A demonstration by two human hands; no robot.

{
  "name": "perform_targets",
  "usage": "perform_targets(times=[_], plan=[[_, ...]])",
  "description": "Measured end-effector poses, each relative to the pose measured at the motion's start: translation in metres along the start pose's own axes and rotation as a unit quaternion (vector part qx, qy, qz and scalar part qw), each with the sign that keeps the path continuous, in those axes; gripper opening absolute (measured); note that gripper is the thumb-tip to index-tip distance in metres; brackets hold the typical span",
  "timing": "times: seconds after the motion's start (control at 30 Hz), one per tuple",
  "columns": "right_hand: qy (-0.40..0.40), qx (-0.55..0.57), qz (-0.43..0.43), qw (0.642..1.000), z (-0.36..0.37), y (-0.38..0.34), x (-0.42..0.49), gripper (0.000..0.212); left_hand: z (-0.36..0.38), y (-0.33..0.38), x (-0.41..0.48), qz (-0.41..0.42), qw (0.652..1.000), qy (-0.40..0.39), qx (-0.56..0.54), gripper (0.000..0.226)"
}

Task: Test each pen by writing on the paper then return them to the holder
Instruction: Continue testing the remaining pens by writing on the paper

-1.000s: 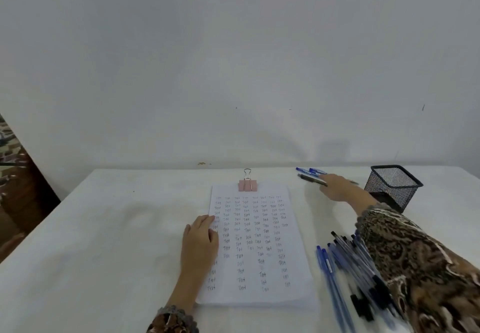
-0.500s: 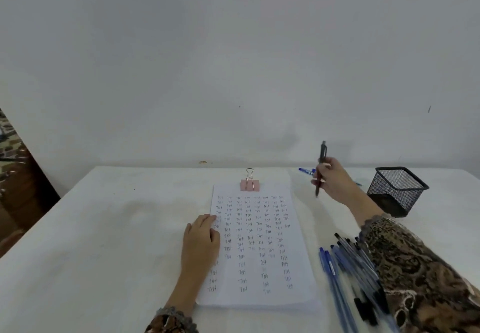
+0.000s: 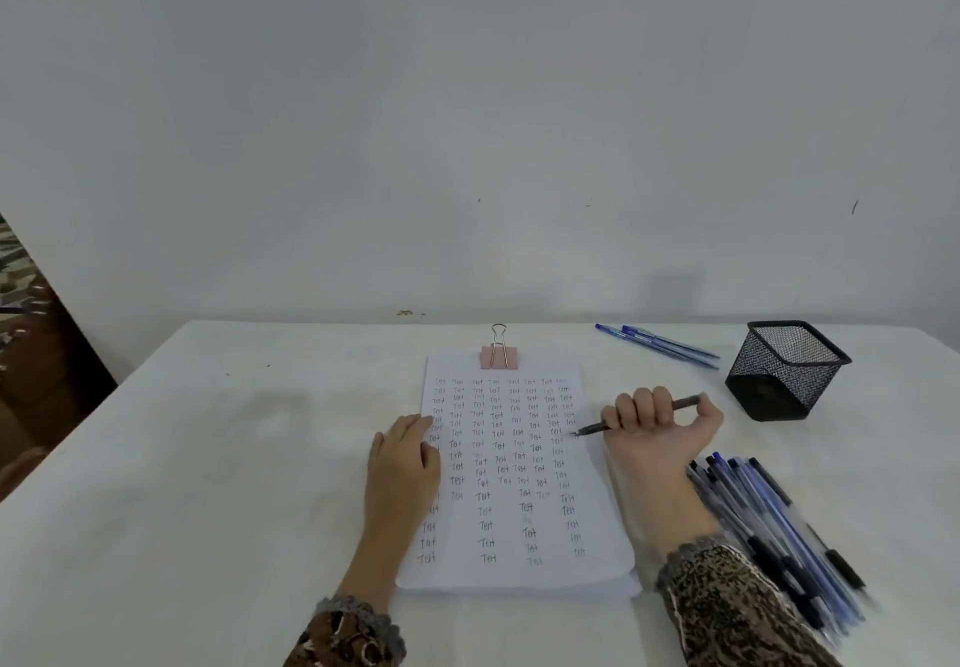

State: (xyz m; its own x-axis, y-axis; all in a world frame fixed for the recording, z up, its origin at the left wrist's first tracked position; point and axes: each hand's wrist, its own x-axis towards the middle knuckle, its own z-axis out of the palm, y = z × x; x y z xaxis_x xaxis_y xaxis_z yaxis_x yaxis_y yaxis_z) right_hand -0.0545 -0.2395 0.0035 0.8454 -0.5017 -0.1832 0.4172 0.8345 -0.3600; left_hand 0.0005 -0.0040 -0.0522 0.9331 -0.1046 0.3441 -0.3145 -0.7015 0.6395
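A stack of white paper (image 3: 597, 510), covered in small written words and clipped at the top by a pink binder clip (image 3: 498, 356), lies in the middle of the table. My left hand (image 3: 402, 463) rests flat on its left edge. My right hand (image 3: 657, 430) grips a dark pen (image 3: 683, 401) with curled fingers; the tip touches the paper's right margin. The black mesh holder (image 3: 787, 369) stands to the right with no pens showing in it. Three blue pens (image 3: 657, 345) lie behind the paper, left of the holder.
A pile of several blue and black pens (image 3: 774, 526) lies at the right, beside my right forearm. The white table (image 3: 208, 458) meets a plain wall at the back. A dark patterned object (image 3: 26, 354) stands past the table's left edge.
My right hand picked up the dark pen from the group at the back, lifted it, and brought it down and nearer so its tip meets the paper's right side. My left hand stayed put.
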Motion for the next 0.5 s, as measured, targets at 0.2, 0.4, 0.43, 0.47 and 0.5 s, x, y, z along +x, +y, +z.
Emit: perform_targets(times=[0.2, 0.4, 0.43, 0.47, 0.5], plan=[[0.001, 0.003, 0.009, 1.0, 0.004, 0.006, 0.013, 0.026, 0.002, -0.002, 0.001, 0.0, 1.0, -0.001, 0.004, 0.034], [0.041, -0.182, 0.022, 0.982, -0.006, 0.012, 0.021, 0.061, 0.001, -0.001, 0.0, -0.005, 1.0, -0.005, 0.002, 0.034], [0.036, -0.193, 0.024, 0.98, -0.008, 0.012, 0.02, 0.062, 0.001, -0.001, 0.0, -0.005, 1.0, -0.006, 0.003, 0.035], [0.031, -0.186, 0.032, 0.981, -0.009, 0.011, 0.019, 0.06, 0.001, -0.001, 0.0, -0.004, 1.0, -0.005, 0.003, 0.035], [0.027, -0.174, 0.04, 0.984, -0.01, 0.011, 0.017, 0.053, 0.001, 0.0, 0.0, -0.003, 1.0, -0.005, 0.002, 0.035]])
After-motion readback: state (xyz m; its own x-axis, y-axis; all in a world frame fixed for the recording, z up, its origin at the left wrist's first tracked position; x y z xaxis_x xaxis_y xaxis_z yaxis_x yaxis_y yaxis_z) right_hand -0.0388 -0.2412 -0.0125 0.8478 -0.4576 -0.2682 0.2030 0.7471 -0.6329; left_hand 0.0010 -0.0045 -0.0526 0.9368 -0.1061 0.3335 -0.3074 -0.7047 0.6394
